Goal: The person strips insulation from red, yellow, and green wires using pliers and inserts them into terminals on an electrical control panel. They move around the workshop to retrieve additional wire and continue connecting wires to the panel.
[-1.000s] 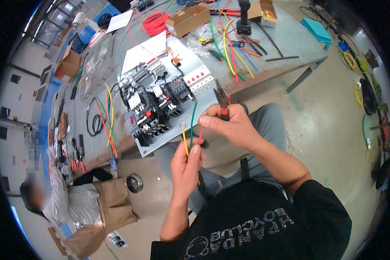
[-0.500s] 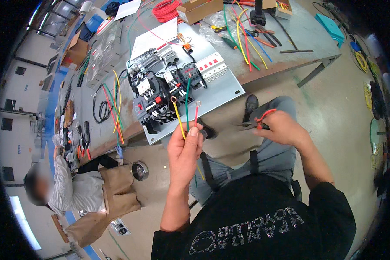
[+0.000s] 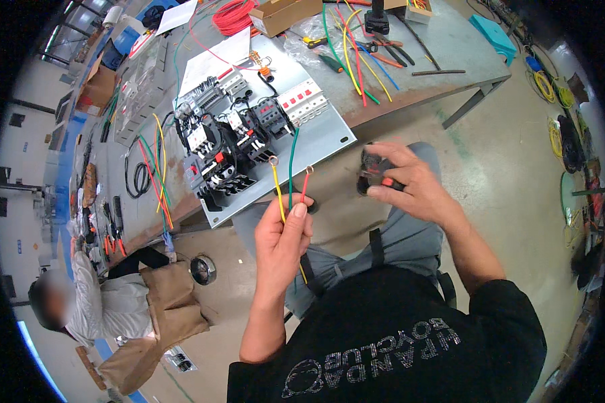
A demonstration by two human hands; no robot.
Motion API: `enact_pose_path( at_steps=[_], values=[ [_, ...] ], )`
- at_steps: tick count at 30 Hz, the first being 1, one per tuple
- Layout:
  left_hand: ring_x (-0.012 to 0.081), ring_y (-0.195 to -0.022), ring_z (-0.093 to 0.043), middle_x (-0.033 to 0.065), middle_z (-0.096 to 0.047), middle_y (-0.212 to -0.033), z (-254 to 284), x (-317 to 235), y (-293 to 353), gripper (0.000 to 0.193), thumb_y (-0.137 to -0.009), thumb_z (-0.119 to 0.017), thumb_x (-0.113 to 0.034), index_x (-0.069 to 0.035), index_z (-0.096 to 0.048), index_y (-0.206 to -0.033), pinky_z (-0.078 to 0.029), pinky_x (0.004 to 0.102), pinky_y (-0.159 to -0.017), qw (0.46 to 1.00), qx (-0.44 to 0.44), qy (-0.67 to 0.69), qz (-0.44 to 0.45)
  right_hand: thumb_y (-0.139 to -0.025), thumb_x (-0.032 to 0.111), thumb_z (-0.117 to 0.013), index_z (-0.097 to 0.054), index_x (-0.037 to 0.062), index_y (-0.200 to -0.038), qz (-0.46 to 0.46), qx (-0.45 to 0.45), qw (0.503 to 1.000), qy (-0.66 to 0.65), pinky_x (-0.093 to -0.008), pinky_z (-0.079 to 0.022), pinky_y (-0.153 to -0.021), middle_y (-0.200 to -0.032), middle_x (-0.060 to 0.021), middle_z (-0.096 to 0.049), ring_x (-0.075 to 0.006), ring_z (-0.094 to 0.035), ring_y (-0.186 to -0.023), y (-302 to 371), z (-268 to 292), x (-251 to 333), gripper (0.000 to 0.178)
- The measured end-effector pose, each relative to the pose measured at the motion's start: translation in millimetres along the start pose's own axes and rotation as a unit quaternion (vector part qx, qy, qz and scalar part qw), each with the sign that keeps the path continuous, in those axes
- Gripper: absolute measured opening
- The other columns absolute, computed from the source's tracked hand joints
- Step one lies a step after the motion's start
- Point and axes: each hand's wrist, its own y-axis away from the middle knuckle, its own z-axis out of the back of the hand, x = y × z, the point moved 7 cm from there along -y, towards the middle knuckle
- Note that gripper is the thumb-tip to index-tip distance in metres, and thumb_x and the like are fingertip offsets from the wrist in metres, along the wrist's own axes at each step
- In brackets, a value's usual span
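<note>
My left hand (image 3: 281, 238) is closed, its thumb pressing several thin wires against the fingers. A yellow wire (image 3: 278, 191) and a red wire (image 3: 305, 185) stick up from it, each ending in a small bare copper loop. Between them rises a green wire (image 3: 292, 164), whose upper end reaches the edge of a black contactor (image 3: 273, 115). Right of these, my right hand (image 3: 420, 191) is curled round pliers with red and black handles (image 3: 392, 183); fingers partly hide the tool, and its jaws are hard to make out. The pliers are apart from the wires.
A metal mounting plate (image 3: 329, 143) carrying contactors and a row of white breakers (image 3: 304, 104) overhangs the bench edge. Loose coloured wires (image 3: 356, 60) and a cardboard box (image 3: 286, 15) lie behind. Another person (image 3: 117, 305) works at the left. A black stand (image 3: 203, 269) is on the floor.
My right hand has turned the pliers, so the spread red handles no longer show and the fingers reach farther over the tool. The whole view has shifted slightly; my left hand keeps its wires.
</note>
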Motion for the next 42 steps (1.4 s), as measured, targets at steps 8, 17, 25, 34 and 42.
enact_pose_path(
  at_steps=[8,17,25,34,42],
  values=[
    [0.0016,-0.051,-0.035,-0.0043,-0.047,-0.065,-0.2,-2.8,8.4,0.018,-0.104,-0.053,-0.019,-0.004,-0.059,-0.111,-0.025,0.0204,-0.045,0.999,0.027,0.027,0.011,-0.087,0.017,-0.075,-0.068,-0.0029,-0.095,-0.021,0.052,0.971,-0.233,-0.0318,-0.051,-0.075,-0.102,-0.0122,-0.069,-0.0197,-0.066,-0.086,-17.9,-50.8,3.6,0.023],
    [0.0019,-0.05,-0.034,-0.0041,-0.046,-0.063,-4.6,-2.4,11.6,0.018,-0.105,-0.051,-0.019,-0.004,-0.058,-0.112,-0.024,0.0203,-0.044,0.997,0.031,0.07,0.028,-0.074,0.005,-0.08,-0.065,-0.0019,-0.077,0.052,-0.063,0.995,-0.05,-0.0306,-0.048,-0.065,-0.089,-0.0107,-0.064,-0.0221,-0.063,-0.076,-21.4,-39.1,14.7,0.018],
    [0.0019,-0.05,-0.033,-0.0036,-0.046,-0.065,-5.5,-1.3,13.9,0.018,-0.105,-0.051,-0.018,-0.004,-0.058,-0.112,-0.024,0.0197,-0.044,0.995,0.038,0.086,0.034,-0.066,0.007,-0.081,-0.066,0.0005,-0.082,0.053,-0.107,0.993,0.001,-0.0349,-0.051,-0.063,-0.091,-0.01,-0.063,-0.0261,-0.064,-0.075,-22.9,-33.3,16.9,0.023],
    [0.0029,-0.048,-0.032,-0.001,-0.049,-0.066,-8.1,3.4,14.2,0.02,-0.104,-0.053,-0.022,-0.005,-0.058,-0.113,-0.023,0.0197,-0.042,0.994,0.046,0.095,0.038,-0.065,0.009,-0.083,-0.064,0.0014,-0.078,0.078,-0.114,0.99,0.008,-0.0346,-0.048,-0.058,-0.085,-0.0093,-0.06,-0.0252,-0.061,-0.067,-24.7,-32.9,20.5,0.025],
    [0.0024,-0.05,-0.033,-0.0023,-0.048,-0.068,-3.1,2.5,11.0,0.021,-0.104,-0.052,-0.022,-0.004,-0.059,-0.112,-0.022,0.0197,-0.044,0.995,0.052,0.073,0.036,-0.074,0.023,-0.084,-0.06,0.0024,-0.087,0.003,-0.073,0.993,-0.097,-0.0352,-0.046,-0.06,-0.077,-0.0107,-0.055,-0.0274,-0.057,-0.067,-28.4,-41.2,18.6,0.034]
  ],
)
